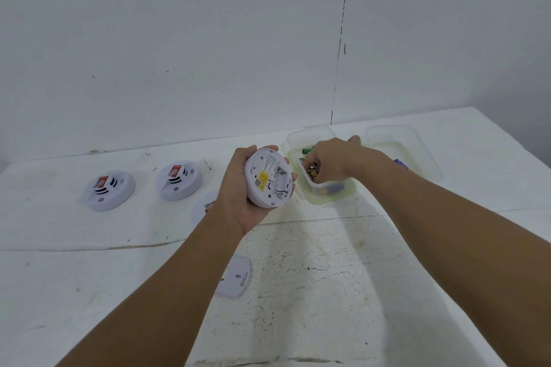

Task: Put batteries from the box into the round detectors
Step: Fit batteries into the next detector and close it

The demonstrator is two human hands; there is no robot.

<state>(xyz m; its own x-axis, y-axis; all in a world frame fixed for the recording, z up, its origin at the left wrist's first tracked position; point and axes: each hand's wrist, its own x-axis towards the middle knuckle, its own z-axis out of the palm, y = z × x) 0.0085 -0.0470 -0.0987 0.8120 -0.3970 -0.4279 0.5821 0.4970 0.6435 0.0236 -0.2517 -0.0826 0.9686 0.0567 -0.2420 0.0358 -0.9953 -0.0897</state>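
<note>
Nearest the camera, a loose round cover plate [234,277] lies flat on the white tabletop [328,277], at about 6 o'clock from the raised detector.

That detector [269,177] sits in the left hand [238,188], cradled in the palm with the fingers curled round its rim, its back tilted up so the yellow label and the open battery bay show. It looks like light, stiff, smooth plastic; holding it by the rim, as now, keeps the bay free and steady.

At 3 o'clock from it, just beside, stands the clear box [334,194], with its lid [417,152] resting further out at 3 o'clock. The right hand [331,162] reaches down into the box, fingertips bunched on a battery [313,172] among several others; whether it is already firmly pinched I cannot tell, since the fingers hide most of it. The batteries are probably small, hard, dense and a little slick, best taken across the body between thumb and fingers.

At 9 o'clock from the held detector, two more detectors [108,190] [179,181] rest face up, well apart from the box, and a third [205,205] is half hidden behind the left wrist.
</note>
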